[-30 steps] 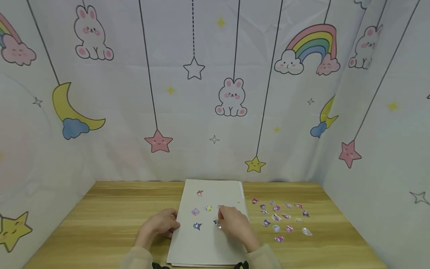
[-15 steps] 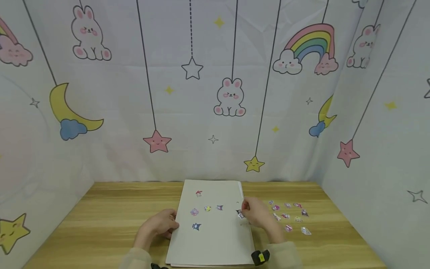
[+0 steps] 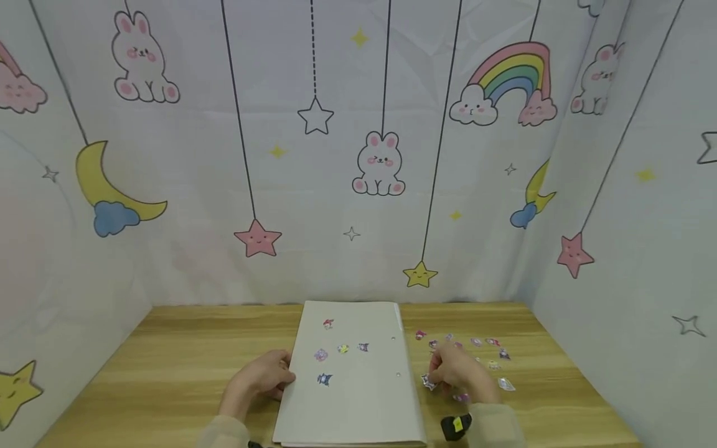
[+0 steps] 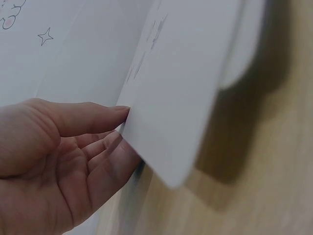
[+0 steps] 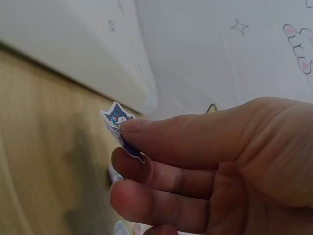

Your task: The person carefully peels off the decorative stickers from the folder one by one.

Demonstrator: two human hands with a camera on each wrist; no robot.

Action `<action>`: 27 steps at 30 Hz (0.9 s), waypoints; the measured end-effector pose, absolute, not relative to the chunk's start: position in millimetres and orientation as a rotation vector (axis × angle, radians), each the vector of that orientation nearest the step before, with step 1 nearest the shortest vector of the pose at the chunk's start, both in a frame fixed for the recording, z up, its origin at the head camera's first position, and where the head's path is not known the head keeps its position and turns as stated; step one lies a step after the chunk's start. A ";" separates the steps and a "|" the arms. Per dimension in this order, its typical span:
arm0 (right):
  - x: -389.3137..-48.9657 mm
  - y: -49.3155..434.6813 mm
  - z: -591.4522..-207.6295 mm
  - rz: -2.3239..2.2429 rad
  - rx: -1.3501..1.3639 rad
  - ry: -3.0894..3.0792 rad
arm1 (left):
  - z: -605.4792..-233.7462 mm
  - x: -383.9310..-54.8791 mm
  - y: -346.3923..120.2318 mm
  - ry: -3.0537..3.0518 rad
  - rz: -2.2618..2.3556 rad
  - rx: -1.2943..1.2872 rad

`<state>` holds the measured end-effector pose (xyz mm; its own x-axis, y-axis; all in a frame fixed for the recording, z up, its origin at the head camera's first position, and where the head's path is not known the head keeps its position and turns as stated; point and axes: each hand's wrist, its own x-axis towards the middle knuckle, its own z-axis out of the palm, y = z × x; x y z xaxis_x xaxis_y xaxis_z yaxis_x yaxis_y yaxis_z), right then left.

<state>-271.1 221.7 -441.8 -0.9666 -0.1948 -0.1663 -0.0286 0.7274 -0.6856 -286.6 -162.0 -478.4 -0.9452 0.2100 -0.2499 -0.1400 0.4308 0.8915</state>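
My right hand (image 3: 456, 373) pinches a small dark cat-eared character sticker (image 5: 113, 116) between thumb and fingers, over the table just right of the white folder (image 3: 353, 410). The same sticker shows in the head view as a dark-and-white patch at my fingertips. My left hand (image 3: 263, 376) grips the folder's left edge, thumb on top and fingers underneath, as the left wrist view shows. On the folder's face lie several stickers, among them a dark blue one (image 3: 324, 379), a yellow one (image 3: 343, 349) and a red-and-white one (image 3: 328, 324).
Several loose stickers, such as a white-edged one (image 3: 506, 384) and a dark one (image 3: 504, 354), lie on the wooden table (image 3: 185, 354) right of the folder. My right hand hides some of them. A patterned white curtain (image 3: 313, 261) encloses the back and sides.
My right hand has moved from the folder to the right, carrying the dark sticker off the folder's face and over the table. My left hand keeps its grip on the folder's edge.
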 end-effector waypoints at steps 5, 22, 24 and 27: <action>-268.3 225.1 -448.8 -1.067 -0.070 2.647 | -478.4 -284.4 -162.9 2.353 1.533 0.076; -272.3 229.8 -456.6 -0.857 -0.028 2.804 | -478.2 -284.7 -161.3 2.372 1.501 0.048; -272.5 232.1 -456.4 -0.854 -0.043 2.806 | -477.4 -284.1 -162.2 2.377 1.500 0.055; -272.7 234.5 -455.6 -0.857 -0.058 2.788 | -476.7 -283.1 -163.7 2.378 1.499 0.063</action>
<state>-272.7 234.5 -455.6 -0.9741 -0.1031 -0.2011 0.0276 0.8289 -0.5587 -283.1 -163.7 -476.7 -0.9452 0.2093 -0.2506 -0.1358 0.4458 0.8848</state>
